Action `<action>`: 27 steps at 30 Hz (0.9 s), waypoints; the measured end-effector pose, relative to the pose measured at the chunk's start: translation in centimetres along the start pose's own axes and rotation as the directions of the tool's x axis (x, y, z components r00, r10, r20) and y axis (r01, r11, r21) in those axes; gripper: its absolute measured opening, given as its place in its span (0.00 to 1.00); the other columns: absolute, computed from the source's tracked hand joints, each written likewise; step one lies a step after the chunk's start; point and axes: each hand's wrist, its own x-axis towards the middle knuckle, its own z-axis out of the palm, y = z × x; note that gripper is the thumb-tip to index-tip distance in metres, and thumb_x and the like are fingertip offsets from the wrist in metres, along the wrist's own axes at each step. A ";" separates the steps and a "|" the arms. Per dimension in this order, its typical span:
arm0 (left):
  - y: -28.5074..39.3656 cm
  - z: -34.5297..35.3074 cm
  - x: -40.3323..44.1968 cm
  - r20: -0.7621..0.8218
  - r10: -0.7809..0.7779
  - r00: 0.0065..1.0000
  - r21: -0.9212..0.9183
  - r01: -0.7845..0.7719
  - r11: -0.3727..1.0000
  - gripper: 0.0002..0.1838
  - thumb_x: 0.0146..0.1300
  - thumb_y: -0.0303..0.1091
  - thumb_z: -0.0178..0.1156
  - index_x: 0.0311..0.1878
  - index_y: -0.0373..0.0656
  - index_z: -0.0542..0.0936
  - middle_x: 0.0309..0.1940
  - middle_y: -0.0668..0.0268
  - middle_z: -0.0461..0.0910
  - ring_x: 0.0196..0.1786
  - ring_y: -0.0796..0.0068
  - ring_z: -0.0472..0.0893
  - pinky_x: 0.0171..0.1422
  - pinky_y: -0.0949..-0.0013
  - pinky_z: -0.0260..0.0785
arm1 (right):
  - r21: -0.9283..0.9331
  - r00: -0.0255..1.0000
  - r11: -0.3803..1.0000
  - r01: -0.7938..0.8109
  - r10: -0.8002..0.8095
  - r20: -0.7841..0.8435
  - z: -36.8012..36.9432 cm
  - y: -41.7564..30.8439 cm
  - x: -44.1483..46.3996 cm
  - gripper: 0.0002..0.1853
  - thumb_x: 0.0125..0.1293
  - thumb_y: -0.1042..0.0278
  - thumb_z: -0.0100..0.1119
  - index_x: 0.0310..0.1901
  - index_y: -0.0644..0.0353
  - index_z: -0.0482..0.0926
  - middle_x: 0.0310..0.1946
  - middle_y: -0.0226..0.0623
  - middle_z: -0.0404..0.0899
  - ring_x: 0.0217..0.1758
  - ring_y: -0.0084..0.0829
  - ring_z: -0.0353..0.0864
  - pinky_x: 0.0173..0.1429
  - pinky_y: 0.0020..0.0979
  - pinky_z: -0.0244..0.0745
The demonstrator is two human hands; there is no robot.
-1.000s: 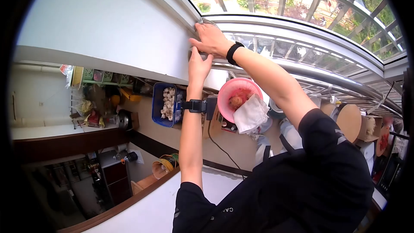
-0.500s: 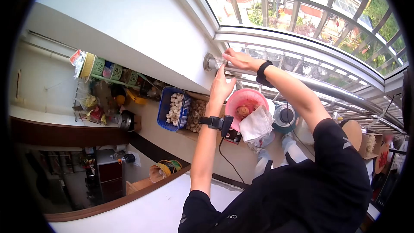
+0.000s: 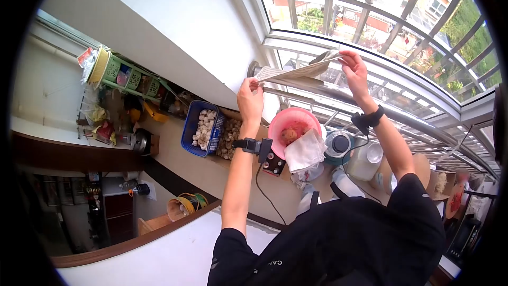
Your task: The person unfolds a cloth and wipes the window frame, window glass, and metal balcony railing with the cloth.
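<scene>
Holding the beige cloth [image 3: 296, 73] lengthwise toward two o'clock, pinched lower end in left fingers [image 3: 248, 87], upper in right fingers [image 3: 352, 60].

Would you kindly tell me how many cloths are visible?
2: one cloth held between the left hand and right hand; one white cloth on the pink basin. Others may be hidden.

Cloth [image 3: 299, 72]: matt, creased fabric. Rail [image 3: 338, 93]: smooth, glossy metal. Basin [image 3: 275, 125]: smooth plastic. Basket [image 3: 215, 140]: glossy plastic, lattice-textured.

Bright daylight through window [image 3: 373, 13], dim lower left, bowed edges, black corners
</scene>
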 end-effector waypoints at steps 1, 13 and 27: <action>0.0 0.5 0.3 -0.038 0.079 0.996 0.048 -0.077 0.996 0.08 0.64 0.23 0.64 0.45 0.35 0.79 0.33 0.58 0.86 0.35 0.65 0.85 0.44 0.65 0.77 | -0.350 0.996 0.935 0.056 -0.079 -0.052 -0.9 -1.2 -1.0 0.16 0.68 0.86 0.56 0.55 0.65 0.77 0.52 0.39 0.84 0.60 0.32 0.83 0.66 0.28 0.74; 2.3 9.3 7.4 -0.103 -0.156 0.982 -0.300 0.119 0.946 0.09 0.75 0.28 0.53 0.52 0.37 0.66 0.38 0.51 0.84 0.42 0.62 0.83 0.51 0.61 0.72 | -0.662 0.987 0.735 0.145 -0.151 0.049 -2.9 -4.3 -6.9 0.07 0.64 0.76 0.65 0.42 0.60 0.80 0.35 0.40 0.85 0.41 0.42 0.85 0.47 0.38 0.78; 4.2 13.7 11.8 0.044 0.282 0.958 0.365 -0.279 0.888 0.24 0.61 0.24 0.53 0.62 0.36 0.67 0.53 0.44 0.74 0.56 0.39 0.75 0.63 0.46 0.66 | -0.665 0.984 0.729 0.163 -0.071 0.163 2.7 1.9 -3.2 0.04 0.65 0.73 0.57 0.39 0.62 0.76 0.33 0.45 0.80 0.40 0.48 0.80 0.48 0.44 0.75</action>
